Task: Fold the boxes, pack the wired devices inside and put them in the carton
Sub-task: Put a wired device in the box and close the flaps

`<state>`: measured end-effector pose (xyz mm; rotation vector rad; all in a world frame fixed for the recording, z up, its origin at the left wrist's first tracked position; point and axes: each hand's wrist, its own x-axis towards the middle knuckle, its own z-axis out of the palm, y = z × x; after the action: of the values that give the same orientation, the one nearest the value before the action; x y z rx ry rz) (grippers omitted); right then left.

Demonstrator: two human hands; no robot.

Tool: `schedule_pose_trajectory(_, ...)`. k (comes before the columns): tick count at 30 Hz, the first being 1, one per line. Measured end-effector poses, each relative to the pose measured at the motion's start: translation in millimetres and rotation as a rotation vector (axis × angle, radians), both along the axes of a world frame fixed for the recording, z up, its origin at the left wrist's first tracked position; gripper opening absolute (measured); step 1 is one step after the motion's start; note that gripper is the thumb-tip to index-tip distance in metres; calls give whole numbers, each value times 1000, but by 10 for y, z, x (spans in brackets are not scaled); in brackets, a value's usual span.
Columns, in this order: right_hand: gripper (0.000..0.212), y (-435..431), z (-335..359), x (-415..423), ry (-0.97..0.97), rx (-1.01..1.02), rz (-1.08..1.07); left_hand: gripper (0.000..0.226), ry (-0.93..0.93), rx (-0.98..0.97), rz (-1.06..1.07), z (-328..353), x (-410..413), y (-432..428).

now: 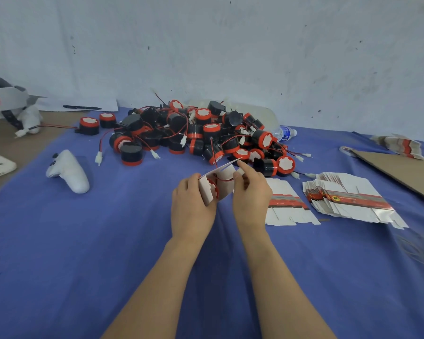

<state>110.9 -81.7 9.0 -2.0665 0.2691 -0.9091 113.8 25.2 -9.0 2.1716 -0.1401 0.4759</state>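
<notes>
While our left hand (pixel 191 204) grips a part-folded white box (pixel 206 190) with a red-rimmed wired device (pixel 215 185) lodged inside, above the blue cloth (pixel 83 241), we list our right hand (pixel 251 194) pinching a small white piece at its open top, the device heap (pixel 194 133) behind and the flat box blanks (pixel 348 199) to the right, beside the cardboard carton (pixel 402 170).

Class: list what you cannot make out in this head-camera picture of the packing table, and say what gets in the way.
Wired device in the box: head view, mostly covered by flaps and left hand.
Print on flat boxes: too small, blurred.
Brown cardboard: cut by right edge.
Headset: cut by left edge.
</notes>
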Motion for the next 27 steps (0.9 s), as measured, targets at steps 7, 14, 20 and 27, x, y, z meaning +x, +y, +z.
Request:
schedule_pose_trajectory(7,16,100,-25,-23,27,-161,71,35,21,-42,1,10,-11,6)
schedule_pose_trajectory(14,25,73,-108,51,108,-298,71,35,43,-60,-45,-1,-21,-4)
schedule_pose_trajectory(20,26,52,-74,54,194,-359,-22,33,47,-47,-60,-17,-2,-3)
schedule_pose_trajectory(27,35,104,-73,-8,398,-683,110,47,95,-15,65,-24,18,54)
